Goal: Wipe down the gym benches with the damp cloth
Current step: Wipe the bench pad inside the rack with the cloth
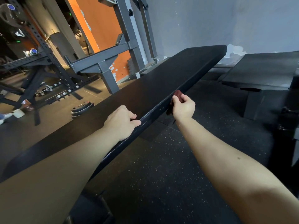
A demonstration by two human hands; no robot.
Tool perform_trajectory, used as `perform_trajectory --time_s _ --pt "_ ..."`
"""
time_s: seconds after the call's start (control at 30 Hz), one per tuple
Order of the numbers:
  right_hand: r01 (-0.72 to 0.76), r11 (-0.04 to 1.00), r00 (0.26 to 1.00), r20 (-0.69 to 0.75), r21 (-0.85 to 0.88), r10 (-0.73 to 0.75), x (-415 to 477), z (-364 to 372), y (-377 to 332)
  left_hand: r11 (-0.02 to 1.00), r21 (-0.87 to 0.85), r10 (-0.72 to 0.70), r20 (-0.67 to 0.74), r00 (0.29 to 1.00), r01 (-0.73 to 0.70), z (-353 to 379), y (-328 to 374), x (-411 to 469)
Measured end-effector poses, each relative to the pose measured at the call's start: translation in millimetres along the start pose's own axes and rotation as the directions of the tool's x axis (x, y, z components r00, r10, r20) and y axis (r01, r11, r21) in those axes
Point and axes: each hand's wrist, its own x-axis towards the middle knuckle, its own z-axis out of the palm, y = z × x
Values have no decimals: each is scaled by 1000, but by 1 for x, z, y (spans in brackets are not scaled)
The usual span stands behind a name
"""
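Curled over the padded side edge of the bench [145,88], the left hand [120,122] steadies it at the nearer stretch. Just beyond, the right hand [183,106] grips the dark red cloth [178,94], bunched and held against that same edge. The pad's long axis runs from lower left away to upper right, so the rest of the edge lies ahead of the cloth; I judge a stroke straight along it comes next. A second bench [262,70] waits farther right.
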Motion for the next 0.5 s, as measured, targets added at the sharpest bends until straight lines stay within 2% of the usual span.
perform_trajectory --time_s 0.13,0.2,0.3,0.4,0.5 --pt "12 1000 1000 -27 2 -12 -30 6 3 999 42 29 -21 999 -28 4 2 2" --pt "54 999 996 70 -6 -53 -54 7 13 999 42 30 -18 999 -30 3 1 3" --pt "25 999 980 198 31 -30 -75 3 22 1000 23 21 10 1000 -21 3 -3 4" --pt "92 996 984 152 14 -93 -70 -1 14 1000 1 16 10 1000 -16 5 -7 4" --pt "64 997 995 70 40 -66 -43 -1 9 1000 -1 26 -5 1000 -26 7 -8 2"
